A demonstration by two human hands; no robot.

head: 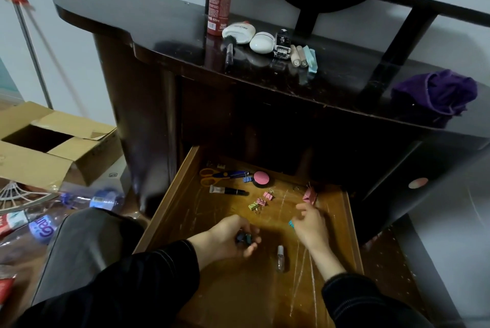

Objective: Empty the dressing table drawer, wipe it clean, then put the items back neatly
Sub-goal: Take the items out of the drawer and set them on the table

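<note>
Several items left: the drawer [169,195] is pulled out, low under the tabletop [159,25]; scissors [212,176], a dark tube [228,190], a pink compact [262,178], coloured binder clips [261,200], a pink folded piece [309,195] and a small glass bottle [280,258] are seen on its wooden floor.
Binder clips: judged light, stiff and springy; they are best pinched at the wire handles, several gathered at once.
Glass bottle: laid near the front of the drawer, between the two hands; judged smooth, fragile and ready to roll, so it should be taken round the body.
Scissors: judged hard and pointed; to be lifted by the orange handles.
Left hand [228,235]: the fingers [252,248] are curled round small dark pieces [244,239], blurred, perhaps clips, held over the drawer floor.
Right hand [310,224]: the fingers [302,207] are loosely bent, the forefinger stretched toward the pink folded piece but apart from it; a teal piece [291,223] is seen just at the thumb, and whether it is held cannot be told.
Purple cloth [437,94]: left on the tabletop at the right; soft, judged fit for the wiping.
</note>
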